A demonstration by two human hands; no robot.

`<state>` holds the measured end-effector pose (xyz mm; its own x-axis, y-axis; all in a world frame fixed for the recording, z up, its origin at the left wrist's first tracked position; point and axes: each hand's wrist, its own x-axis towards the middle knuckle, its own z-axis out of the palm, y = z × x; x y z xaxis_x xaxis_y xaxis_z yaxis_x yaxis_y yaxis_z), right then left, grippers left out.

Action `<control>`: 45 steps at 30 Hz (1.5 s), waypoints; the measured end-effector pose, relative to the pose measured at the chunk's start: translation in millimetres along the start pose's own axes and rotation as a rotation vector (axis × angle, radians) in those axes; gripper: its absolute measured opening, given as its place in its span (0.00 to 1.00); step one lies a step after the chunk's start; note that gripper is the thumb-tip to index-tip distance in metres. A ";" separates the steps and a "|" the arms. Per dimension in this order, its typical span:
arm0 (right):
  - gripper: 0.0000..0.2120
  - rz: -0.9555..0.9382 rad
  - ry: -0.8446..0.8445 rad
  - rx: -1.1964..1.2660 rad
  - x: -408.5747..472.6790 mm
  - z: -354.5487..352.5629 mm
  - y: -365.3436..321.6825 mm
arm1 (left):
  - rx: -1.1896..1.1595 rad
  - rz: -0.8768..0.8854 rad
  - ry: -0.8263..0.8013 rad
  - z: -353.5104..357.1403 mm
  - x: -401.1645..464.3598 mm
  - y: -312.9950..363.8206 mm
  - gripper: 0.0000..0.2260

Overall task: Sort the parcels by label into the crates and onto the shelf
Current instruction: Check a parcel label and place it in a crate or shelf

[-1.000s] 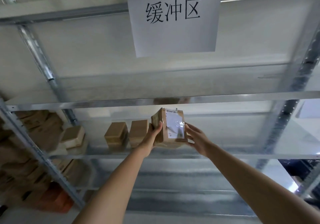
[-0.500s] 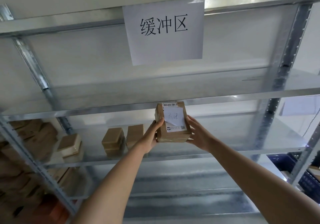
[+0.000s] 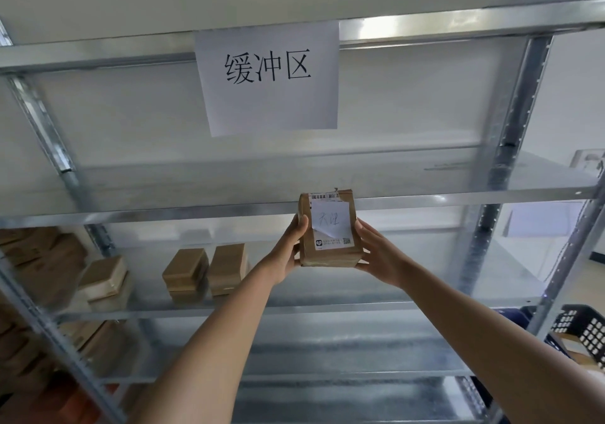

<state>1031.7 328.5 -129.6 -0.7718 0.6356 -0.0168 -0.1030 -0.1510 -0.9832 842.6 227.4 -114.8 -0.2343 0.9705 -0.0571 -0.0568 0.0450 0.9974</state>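
A small brown cardboard parcel [image 3: 329, 229] with a white handwritten label and a barcode is held up in front of the metal shelf [image 3: 425, 199]. My left hand [image 3: 288, 253] grips its left side and my right hand [image 3: 379, 253] supports its right side and lower corner. The parcel's top edge is level with the front rail of the upper shelf board. A white paper sign [image 3: 266, 76] with three black characters hangs from the top rail above.
Two brown parcels [image 3: 204, 273] stand side by side on the board below, with another stack [image 3: 104, 281] further left. More brown boxes [image 3: 42, 260] fill a neighbouring rack at far left. A dark crate [image 3: 582, 328] sits low at right.
Both hands have raised the parcel from in front of the lower board up to the upper board's rail, and its labelled face has turned towards me.
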 end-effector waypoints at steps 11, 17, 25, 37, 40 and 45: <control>0.25 -0.036 -0.005 -0.007 -21.9 -35.2 -17.1 | 0.008 0.032 0.021 39.1 9.9 15.4 0.40; 0.24 -0.043 0.032 -0.030 -33.2 -58.0 -24.2 | 0.029 0.019 -0.024 60.7 19.4 21.1 0.35; 0.24 -0.074 0.099 -0.030 -58.4 -107.2 -30.4 | 0.052 0.015 -0.101 112.3 36.3 27.1 0.29; 0.42 -0.111 0.186 -0.009 -128.7 -192.2 -41.7 | 0.065 0.034 -0.243 221.7 54.0 24.0 0.26; 0.44 -0.117 0.216 -0.007 -146.6 -218.3 -41.9 | 0.066 0.026 -0.276 251.7 58.6 20.0 0.28; 0.43 -0.117 0.301 -0.009 -182.5 -253.1 -46.4 | 0.088 0.026 -0.335 300.3 62.6 17.8 0.25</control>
<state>1336.1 411.1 -126.9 -0.5344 0.8440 0.0451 -0.1739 -0.0576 -0.9831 1118.3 360.1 -87.3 0.0984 0.9947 -0.0285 0.0327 0.0253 0.9991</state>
